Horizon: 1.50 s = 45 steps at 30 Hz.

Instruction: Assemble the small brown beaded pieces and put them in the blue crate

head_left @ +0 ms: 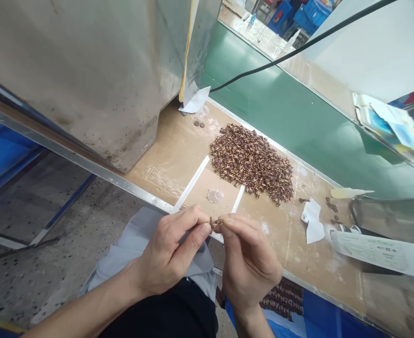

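My left hand [173, 251] and my right hand [247, 263] meet at the near edge of a cardboard-covered bench [171, 155]. The fingertips of both pinch one small brown part [215, 223] between them. Beyond my hands lies a large pile of the same small brown parts with gold-coloured bits [252, 162]. A small clear disc [214, 195] rests on the bench between two white strips [191, 184], just ahead of my fingers. More brown parts lie in a blue tray [284, 300] below the bench edge, under my right wrist.
A big grey metal housing [87, 70] stands on the bench at the left. A green belt [284, 112] runs behind the pile, with a black cable [298, 49] over it. Paper scraps [313, 223], a labelled white bag [383, 253] and a few loose parts lie at the right.
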### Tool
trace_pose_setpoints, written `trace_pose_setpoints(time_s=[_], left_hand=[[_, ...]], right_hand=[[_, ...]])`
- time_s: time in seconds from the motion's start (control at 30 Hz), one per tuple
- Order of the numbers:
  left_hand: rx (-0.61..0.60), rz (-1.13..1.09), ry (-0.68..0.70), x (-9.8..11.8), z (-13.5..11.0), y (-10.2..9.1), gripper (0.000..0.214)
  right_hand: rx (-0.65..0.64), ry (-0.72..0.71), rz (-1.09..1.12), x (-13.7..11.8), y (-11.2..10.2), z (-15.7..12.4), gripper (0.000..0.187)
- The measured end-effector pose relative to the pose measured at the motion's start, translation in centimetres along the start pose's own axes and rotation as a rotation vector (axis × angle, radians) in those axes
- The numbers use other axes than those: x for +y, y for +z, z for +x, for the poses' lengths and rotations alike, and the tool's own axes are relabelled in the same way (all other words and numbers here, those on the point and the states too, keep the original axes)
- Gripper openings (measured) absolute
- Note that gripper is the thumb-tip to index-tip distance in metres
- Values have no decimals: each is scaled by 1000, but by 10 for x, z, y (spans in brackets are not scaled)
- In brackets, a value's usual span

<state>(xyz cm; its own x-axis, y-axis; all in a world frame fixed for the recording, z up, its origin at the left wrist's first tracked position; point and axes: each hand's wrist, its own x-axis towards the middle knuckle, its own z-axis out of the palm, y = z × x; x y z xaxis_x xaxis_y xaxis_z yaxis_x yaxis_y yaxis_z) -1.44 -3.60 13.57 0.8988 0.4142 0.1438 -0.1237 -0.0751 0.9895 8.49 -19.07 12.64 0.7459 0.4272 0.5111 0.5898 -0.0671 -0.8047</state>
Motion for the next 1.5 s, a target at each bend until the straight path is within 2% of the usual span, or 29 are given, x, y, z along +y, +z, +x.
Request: trace_pose_setpoints(time_s=[0.33, 0.5, 0.57, 0.67, 0.77, 0.87, 1.1, 1.33, 1.43, 1.5], left_hand=[[20, 41, 20, 2, -1, 0, 27], [-6, 85, 45, -1, -1, 3, 25], [-8, 92, 30, -4, -2, 4, 27], [7, 113, -40, -10, -4, 5, 31], [-3, 136, -107, -16, -5, 7, 32], [-26, 143, -120, -19, -6, 12, 29], [-37, 181, -110, -20, -1, 18, 26], [-49, 197, -78, -25, 1, 18, 22], [-57, 175, -110, -25, 0, 19, 22], [-76, 144, -154, -25, -1, 21, 23]], right_hand=[[6, -71, -28, -4, 1, 0, 38], [-13, -3, 6, -1, -3, 3, 28], [14, 35, -28, 10, -20, 7, 23], [79, -16, -305, 39, -64, 13, 17], [-6, -113, -643, 72, -109, 11, 16], [-70, -150, -748, 96, -127, 1, 19], [-62, -194, -783, 117, -115, -16, 20], [-84, -205, -802, 124, -120, -15, 23], [-78, -203, -802, 119, -118, -13, 24], [-33, -210, -748, 105, -112, -14, 26]])
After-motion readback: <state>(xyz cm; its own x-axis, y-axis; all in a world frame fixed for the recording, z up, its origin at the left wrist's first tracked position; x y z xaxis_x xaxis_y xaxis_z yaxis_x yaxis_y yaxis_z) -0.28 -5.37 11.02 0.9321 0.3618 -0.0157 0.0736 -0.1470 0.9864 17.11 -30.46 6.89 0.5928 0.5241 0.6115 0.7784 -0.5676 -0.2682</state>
